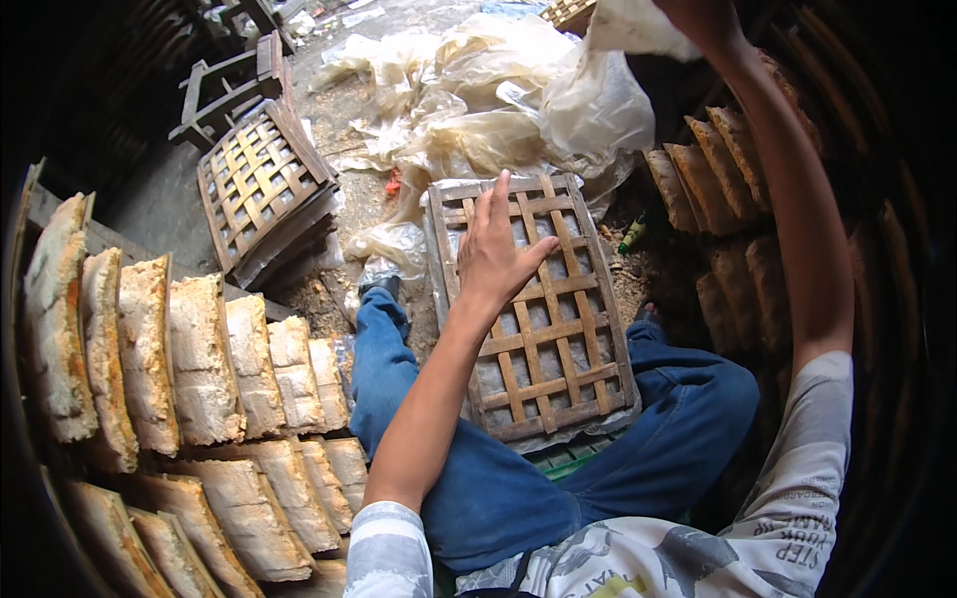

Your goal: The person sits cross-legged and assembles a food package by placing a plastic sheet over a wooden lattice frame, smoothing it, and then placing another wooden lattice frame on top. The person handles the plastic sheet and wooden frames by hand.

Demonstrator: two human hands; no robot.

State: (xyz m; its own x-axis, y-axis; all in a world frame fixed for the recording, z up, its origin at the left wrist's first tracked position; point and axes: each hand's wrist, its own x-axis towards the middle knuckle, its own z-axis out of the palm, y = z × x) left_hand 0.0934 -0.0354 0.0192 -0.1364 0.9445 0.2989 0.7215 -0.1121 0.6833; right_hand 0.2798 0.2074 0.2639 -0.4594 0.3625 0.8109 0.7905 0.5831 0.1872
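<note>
My left hand (495, 249) rests on a woven bamboo lattice frame (558, 321) with a dark wooden border, its fingers stretched out and the thumb spread. The frame lies between my knees, and pale plastic sheeting sticks out around its edges. High at the upper right, my right hand (706, 22) is partly cut off by the picture's edge. A whitish plastic sheet (638, 32) hangs from it over a heap of crumpled clear plastic (488, 85). The fingers of that hand are mostly out of sight, but the sheet goes up into them.
To my left stand rows of thick, crumbly whitish slabs (204, 359) on edge; similar slabs (720, 164) stand at the right. A second lattice frame (261, 179) lies on a stack at the far left, near a wooden stand (224, 92). Something green (573, 456) shows under the near frame.
</note>
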